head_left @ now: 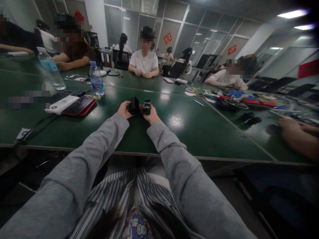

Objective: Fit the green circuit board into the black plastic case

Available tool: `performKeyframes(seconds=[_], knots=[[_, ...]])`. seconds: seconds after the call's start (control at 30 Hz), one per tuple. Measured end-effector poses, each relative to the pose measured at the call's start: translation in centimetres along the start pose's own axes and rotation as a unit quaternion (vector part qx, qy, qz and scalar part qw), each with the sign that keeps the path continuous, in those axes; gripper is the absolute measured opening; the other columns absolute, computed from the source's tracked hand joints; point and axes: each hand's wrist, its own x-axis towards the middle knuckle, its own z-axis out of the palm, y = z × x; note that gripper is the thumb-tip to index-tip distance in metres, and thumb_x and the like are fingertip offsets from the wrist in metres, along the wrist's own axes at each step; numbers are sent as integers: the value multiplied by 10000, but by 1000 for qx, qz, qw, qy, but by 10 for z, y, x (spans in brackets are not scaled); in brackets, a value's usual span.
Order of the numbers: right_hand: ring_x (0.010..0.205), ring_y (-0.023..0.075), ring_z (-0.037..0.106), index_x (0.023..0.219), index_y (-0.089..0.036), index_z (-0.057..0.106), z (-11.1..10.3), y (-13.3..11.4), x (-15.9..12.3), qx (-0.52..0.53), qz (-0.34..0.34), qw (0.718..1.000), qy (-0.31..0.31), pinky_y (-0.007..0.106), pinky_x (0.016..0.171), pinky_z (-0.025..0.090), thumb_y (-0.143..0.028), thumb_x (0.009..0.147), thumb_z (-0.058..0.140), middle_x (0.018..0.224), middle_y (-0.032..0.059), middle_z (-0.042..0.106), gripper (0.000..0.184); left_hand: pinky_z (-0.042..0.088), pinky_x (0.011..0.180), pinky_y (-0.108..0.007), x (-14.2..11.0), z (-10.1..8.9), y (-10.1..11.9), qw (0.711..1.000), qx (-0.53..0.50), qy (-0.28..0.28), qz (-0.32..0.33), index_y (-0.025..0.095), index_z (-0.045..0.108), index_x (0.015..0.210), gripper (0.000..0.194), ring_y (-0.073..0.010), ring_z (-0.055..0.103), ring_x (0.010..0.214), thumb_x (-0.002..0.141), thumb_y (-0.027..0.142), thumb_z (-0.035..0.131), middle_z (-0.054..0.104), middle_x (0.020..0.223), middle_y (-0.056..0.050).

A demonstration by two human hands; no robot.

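My left hand (124, 110) is closed around a small black box-like case (134, 105), held just above the green table. Close beside it, my right hand (151, 116) grips a small device with a bare circuit board and a little screen (147, 105), its screen end pointing away from me. The case and the device are side by side, with only a narrow gap or light contact between them; I cannot tell which. My right fingers are partly hidden under the device.
On the left of the green table (199, 139) are water bottles (96, 79), a white power bank (62, 105) and a red-cased phone (79, 105). Cables and tools (239, 98) lie at the right, near a neighbour's blurred arm (299, 136). Other people sit around the table.
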Motion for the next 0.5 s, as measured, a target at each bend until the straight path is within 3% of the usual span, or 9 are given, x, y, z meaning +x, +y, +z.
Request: performKeyframes(seconds=[0.2, 0.5], knots=[[735, 192, 749, 1144, -138, 632, 0, -2, -5, 17, 8, 1000, 2, 269, 592, 639, -376, 1101, 220, 802, 100, 747, 477, 609, 784, -334, -11, 4, 1, 996, -88, 20, -10, 198, 655, 1145, 268, -226, 756, 891, 1014, 385, 515, 756, 928, -110], [761, 183, 750, 1087, -149, 629, 1, -3, -8, 6, 8, 1000, 13, 231, 548, 618, -332, 1083, 277, 780, 84, 731, 397, 609, 812, -341, -14, 8, 0, 996, -89, 21, -6, 188, 629, 1218, 307, -219, 745, 880, 1040, 395, 490, 749, 946, -107]])
